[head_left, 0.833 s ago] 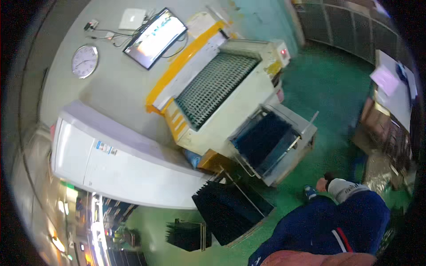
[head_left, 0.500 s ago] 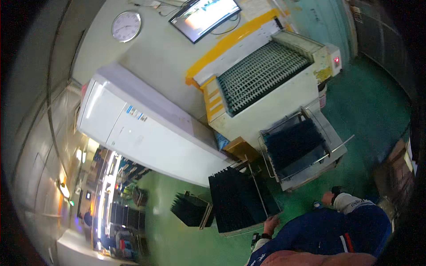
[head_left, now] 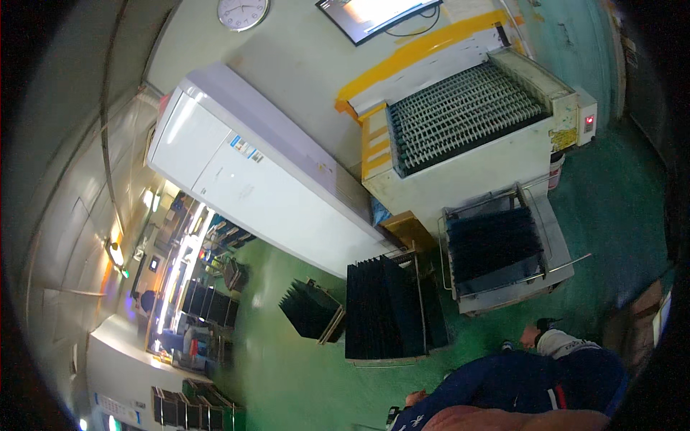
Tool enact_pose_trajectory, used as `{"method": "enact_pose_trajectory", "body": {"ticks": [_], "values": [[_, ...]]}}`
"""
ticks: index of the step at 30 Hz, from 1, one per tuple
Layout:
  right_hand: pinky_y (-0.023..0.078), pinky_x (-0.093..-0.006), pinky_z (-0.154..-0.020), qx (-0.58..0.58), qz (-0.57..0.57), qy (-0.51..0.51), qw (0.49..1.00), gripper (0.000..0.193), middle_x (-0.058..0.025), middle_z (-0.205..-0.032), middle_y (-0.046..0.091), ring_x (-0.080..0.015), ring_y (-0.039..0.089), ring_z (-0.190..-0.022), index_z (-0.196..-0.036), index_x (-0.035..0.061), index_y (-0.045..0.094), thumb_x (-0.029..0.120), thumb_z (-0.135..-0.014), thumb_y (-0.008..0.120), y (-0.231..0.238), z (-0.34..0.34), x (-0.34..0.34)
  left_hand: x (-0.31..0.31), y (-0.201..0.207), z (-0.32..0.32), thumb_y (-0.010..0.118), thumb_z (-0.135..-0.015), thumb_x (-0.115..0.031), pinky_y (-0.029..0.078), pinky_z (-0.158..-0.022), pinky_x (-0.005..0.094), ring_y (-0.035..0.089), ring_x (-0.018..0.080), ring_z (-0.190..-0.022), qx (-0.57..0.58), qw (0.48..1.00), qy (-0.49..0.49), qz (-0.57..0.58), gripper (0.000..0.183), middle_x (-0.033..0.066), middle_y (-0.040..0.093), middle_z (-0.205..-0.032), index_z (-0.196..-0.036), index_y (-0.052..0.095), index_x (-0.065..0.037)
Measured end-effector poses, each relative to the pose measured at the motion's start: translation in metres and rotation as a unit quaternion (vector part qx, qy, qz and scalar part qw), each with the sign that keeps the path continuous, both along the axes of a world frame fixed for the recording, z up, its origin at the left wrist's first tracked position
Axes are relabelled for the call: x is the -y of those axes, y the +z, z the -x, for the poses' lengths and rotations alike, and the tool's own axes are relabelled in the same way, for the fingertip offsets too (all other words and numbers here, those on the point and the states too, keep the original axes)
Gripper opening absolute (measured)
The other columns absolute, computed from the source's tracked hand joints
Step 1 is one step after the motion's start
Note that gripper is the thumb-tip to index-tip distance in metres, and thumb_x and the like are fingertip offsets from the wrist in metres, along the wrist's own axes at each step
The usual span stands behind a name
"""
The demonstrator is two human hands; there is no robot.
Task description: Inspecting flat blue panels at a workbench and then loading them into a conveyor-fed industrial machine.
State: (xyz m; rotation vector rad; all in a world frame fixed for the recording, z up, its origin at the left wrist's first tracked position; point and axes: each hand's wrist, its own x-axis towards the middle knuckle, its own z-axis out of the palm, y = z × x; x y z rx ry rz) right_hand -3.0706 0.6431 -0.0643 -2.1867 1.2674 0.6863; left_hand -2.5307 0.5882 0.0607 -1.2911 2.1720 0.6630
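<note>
My left hand [head_left: 415, 397] is low at the front, just short of a metal rack [head_left: 424, 309] packed with thin dark upright panels [head_left: 381, 309]. A gap of green floor lies between that hand and the rack; its fingers are too small and partly hidden to read. My right hand [head_left: 530, 336] hangs by my right side below a dark wrist strap, nearest to a grey cart [head_left: 496, 298]. On the cart sits a wire rack holding more dark panels [head_left: 492, 244]. How that hand's fingers are set does not show clearly.
A pale roller conveyor machine [head_left: 460, 115] stands behind the cart. To its left is a tall white cabinet unit [head_left: 266, 194], with a brown board [head_left: 410, 231] near its base. A smaller rack of dark panels [head_left: 309, 309] stands on the green floor [head_left: 266, 373]. More racks [head_left: 187, 413] are far left.
My left hand has come off the floor rack's near edge and drawn back toward me. The view has shifted, so the machine sits further right. My right hand stays at my side.
</note>
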Motion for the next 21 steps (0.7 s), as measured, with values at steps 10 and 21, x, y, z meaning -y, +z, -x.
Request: {"method": "enact_pose_trajectory", "body": {"ticks": [10, 21], "values": [[0.045, -0.0423, -0.052, 0.128, 0.072, 0.106, 0.983, 0.017, -0.0094, -0.069, 0.061, -0.0255, 0.057, -0.059, -0.076, 0.0074, 0.067, 0.022, -0.081, 0.059, 0.025, 0.028, 0.005, -0.012, -0.022, 0.022, 0.055, -0.081, -0.032, 0.052, -0.066, 0.046, 0.063, 0.0342, -0.084, -0.148, 0.976, 0.132, 0.087, 0.024, 0.0128, 0.065, -0.087, -0.095, 0.066, -0.016], [0.047, -0.0483, -0.057, 0.053, 0.026, 0.108, 0.992, 0.015, -0.0101, -0.071, 0.064, -0.0318, 0.06, -0.063, -0.074, 0.0135, 0.068, 0.025, -0.072, 0.059, -0.076, 0.021, -0.015, -0.039, 0.039, 0.047, 0.062, -0.075, -0.038, 0.051, -0.075, 0.0361, 0.066, 0.0263, -0.078, -0.177, 0.817, 0.546, -0.047, 0.041, 0.0151, 0.069, -0.085, -0.094, 0.069, -0.003]]}}
